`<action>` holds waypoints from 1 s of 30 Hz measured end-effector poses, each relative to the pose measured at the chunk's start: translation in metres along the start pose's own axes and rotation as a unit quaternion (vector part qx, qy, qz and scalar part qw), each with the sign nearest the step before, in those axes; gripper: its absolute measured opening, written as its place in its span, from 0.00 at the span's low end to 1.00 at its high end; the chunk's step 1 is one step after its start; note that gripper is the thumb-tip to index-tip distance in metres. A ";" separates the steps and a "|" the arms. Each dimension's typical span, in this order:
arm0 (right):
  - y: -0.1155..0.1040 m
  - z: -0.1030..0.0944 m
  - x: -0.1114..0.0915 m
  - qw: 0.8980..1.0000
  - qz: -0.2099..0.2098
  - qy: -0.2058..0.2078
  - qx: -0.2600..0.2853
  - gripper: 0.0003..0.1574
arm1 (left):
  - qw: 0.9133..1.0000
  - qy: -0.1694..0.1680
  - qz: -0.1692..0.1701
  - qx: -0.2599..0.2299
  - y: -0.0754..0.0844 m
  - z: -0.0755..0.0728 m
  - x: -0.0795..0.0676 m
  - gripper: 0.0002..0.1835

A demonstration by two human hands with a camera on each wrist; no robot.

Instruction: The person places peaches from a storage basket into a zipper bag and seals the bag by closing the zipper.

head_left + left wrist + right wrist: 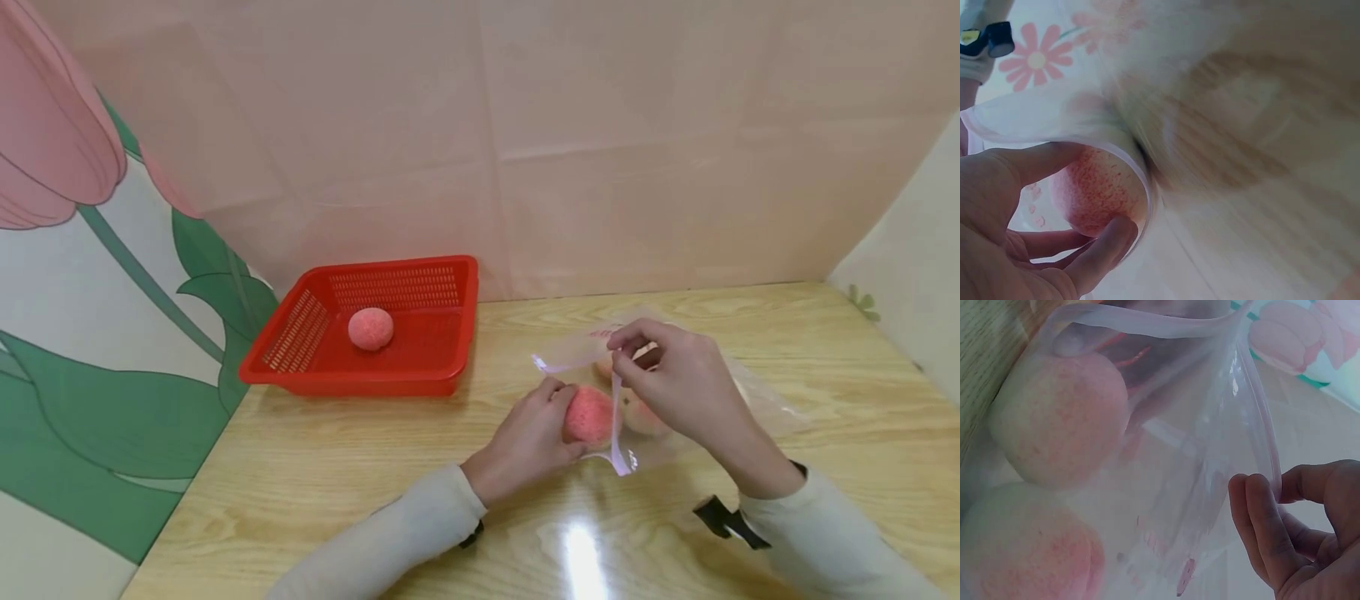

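My left hand (528, 433) grips a reddish peach (591, 417) at the mouth of a clear zip bag (757, 396). In the left wrist view, its fingers and thumb curl round that peach (1100, 187), with the bag's rim arching over it. The upper edge of the opening is pinched between the thumb and fingertips of my right hand (678, 379), which lifts the film. Inside the bag lie paler peaches; the right wrist view shows an upper peach (1063, 422) and a lower peach (1029, 544) through the plastic.
Left of the bag stands a red slotted basket (360, 387) holding one pink peach (371, 328). Both rest on a wood-grain table (300, 467). A pinkish covering (615, 167) rises behind the table, and a flower-patterned panel (112, 333) borders its left side.
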State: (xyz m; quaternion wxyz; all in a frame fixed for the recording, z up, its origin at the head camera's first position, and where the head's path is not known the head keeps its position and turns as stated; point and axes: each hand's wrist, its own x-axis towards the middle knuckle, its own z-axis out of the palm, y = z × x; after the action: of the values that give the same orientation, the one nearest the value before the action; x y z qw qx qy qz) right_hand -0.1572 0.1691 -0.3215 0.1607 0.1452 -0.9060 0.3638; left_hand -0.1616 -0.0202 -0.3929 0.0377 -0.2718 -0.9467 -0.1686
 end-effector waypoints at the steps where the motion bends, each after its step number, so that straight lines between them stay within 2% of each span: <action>1: 0.000 0.000 0.000 1.000 0.001 0.000 0.000 0.05 | 1.000 -0.001 0.002 0.005 0.001 0.001 0.001 0.39; 4: 0.001 0.002 0.000 1.000 0.003 -0.001 0.000 0.05 | 1.000 0.000 0.016 0.023 0.004 0.004 0.004 0.38; 8: 0.002 0.002 0.001 1.000 -0.001 0.001 0.000 0.05 | 0.998 0.018 0.036 0.052 0.006 0.009 0.010 0.35; 14: 0.003 -0.002 0.002 1.000 -0.004 0.004 -0.007 0.06 | 0.995 0.040 0.049 0.075 0.010 0.014 0.017 0.30; 21: 0.003 -0.003 0.003 1.000 -0.013 0.014 -0.004 0.06 | 0.996 0.045 0.063 0.045 0.006 0.009 0.008 0.37; 30: 0.003 -0.005 0.003 1.000 -0.018 0.018 0.004 0.06 | 0.997 0.027 0.066 0.027 0.002 0.001 -0.006 0.33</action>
State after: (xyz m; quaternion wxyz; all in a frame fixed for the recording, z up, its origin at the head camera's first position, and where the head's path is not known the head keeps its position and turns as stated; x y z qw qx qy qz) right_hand -0.1598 0.1739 -0.3192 0.1827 0.1553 -0.8987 0.3673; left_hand -0.1557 -0.0209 -0.3939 0.0817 -0.3283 -0.9295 -0.1469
